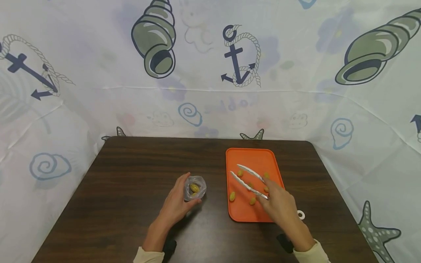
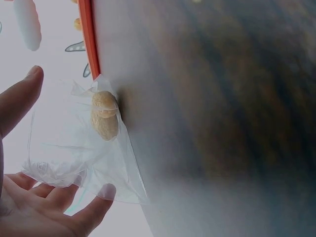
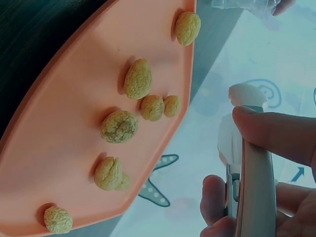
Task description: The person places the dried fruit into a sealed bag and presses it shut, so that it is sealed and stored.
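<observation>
Head view: a clear plastic bag is standing on the dark wood-grain bench, to the left of an orange tray. The left hand is gripping the bag from its left side, with the fingers lying along the far side and the thumb lying along the near side. The mouth of the bag is facing up, and two wrinkled yellow pieces are showing inside.

The right hand is holding a pair of tongs over the right part of the tray, clamping the handle between thumb and fingers. The two arms of the tongs are standing apart, and their pale tips are pointing toward the far left. One loose piece is appearing between the tips; the views are not showing clearly whether the tongs are touching it. The two hands are working well apart from each other.

Right wrist view: several more loose pieces are lying scattered on the tray, two of them sitting side by side near its edge. A white ring is showing just right of the right wrist. Beige sleeves are covering both forearms. Beyond the bench, a pale cloth is hanging, bearing printed anchors, shells and starfish.
</observation>
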Demonstrator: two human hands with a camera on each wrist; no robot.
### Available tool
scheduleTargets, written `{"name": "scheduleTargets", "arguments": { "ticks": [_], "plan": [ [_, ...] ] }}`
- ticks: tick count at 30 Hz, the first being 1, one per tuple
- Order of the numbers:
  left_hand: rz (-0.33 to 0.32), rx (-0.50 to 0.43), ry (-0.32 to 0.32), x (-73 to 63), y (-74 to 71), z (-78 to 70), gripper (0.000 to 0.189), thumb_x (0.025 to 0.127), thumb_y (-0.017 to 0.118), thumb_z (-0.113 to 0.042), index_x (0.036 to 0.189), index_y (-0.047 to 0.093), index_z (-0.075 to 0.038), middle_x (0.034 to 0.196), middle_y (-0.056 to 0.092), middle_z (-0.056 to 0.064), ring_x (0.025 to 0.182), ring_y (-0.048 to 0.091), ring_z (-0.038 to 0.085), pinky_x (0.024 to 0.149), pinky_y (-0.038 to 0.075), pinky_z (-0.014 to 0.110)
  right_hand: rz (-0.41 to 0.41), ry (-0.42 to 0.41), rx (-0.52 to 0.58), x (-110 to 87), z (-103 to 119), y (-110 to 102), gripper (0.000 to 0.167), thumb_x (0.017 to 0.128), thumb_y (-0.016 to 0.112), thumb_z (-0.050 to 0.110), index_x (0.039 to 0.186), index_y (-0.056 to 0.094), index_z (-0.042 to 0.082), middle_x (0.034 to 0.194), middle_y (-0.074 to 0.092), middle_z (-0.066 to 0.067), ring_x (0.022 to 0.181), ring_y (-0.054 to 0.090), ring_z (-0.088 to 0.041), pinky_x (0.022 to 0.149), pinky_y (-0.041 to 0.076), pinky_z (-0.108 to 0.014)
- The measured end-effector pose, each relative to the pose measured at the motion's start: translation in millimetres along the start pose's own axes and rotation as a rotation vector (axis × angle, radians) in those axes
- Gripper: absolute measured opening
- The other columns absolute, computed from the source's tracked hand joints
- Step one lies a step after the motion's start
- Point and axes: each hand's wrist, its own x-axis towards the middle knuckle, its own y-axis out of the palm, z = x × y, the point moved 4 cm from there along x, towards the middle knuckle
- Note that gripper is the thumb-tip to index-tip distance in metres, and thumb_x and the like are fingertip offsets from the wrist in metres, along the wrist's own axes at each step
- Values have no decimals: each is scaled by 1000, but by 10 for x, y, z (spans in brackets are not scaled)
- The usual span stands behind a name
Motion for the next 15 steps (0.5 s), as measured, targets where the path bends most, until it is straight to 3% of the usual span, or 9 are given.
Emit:
{"name": "scheduleTargets", "arguments": {
  "ticks": [15],
  "plan": [
    [-20, 47, 23, 10, 1, -16, 100, 79, 92, -25, 159, 34, -11, 159, 43, 12, 133, 57, 36, 106, 47, 57, 5, 29, -11, 7, -72, 30, 75, 87, 83, 28, 151, 51, 6, 120, 75, -14, 91, 71, -32, 72, 55, -56]
  ]
}}
